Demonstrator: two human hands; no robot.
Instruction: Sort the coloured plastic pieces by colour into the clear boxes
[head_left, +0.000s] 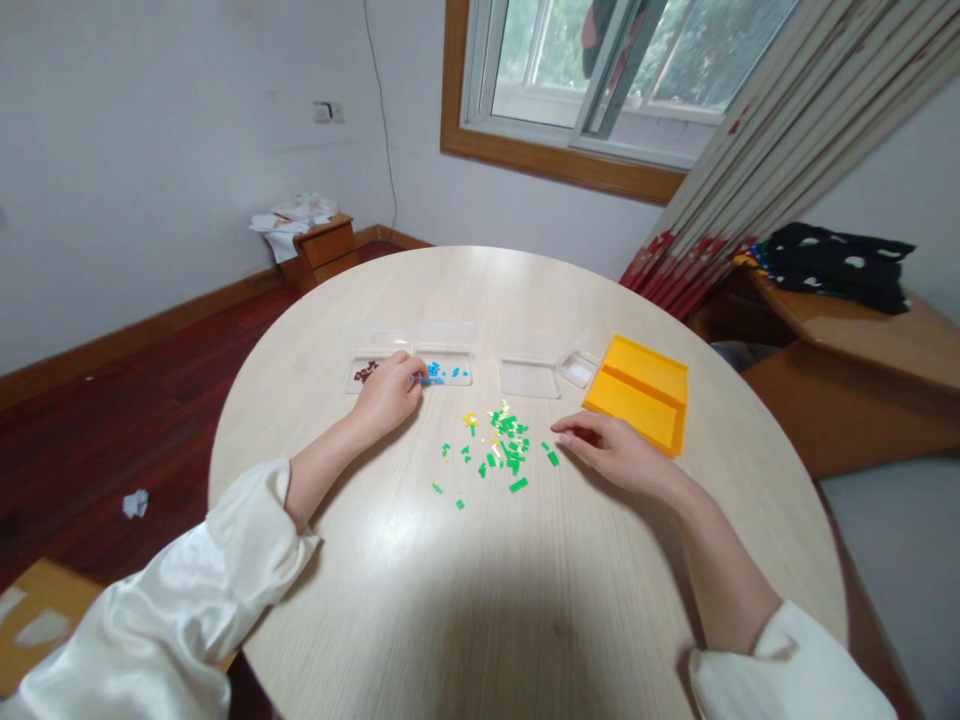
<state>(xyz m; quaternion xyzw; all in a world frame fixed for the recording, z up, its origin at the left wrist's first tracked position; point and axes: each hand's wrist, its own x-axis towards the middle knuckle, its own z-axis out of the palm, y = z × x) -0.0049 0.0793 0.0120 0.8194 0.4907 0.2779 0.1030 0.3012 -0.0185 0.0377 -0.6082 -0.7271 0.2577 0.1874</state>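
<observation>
My left hand [391,390] reaches over the near edges of two clear plastic boxes, its fingers curled together at the blue pieces [433,370]. Whatever its fingertips hold, if anything, is hidden. Partly behind this hand, the left box holds small dark brown pieces [364,372]. The right box [463,380] holds the blue ones. My right hand [609,447] rests low over the table, right of a scattered pile of small green building bricks [513,430]. Its thumb and index finger are slightly apart, with nothing visible between them. A few yellow pieces [470,419] and pale pieces lie among the green.
Behind the pile stand another clear box [529,378] and a smaller clear box [578,368], both with lids raised. A yellow two-part case [643,392] lies open beyond my right hand. Everything stands on a round wooden table [480,610]; a curtain [780,130] hangs at the right.
</observation>
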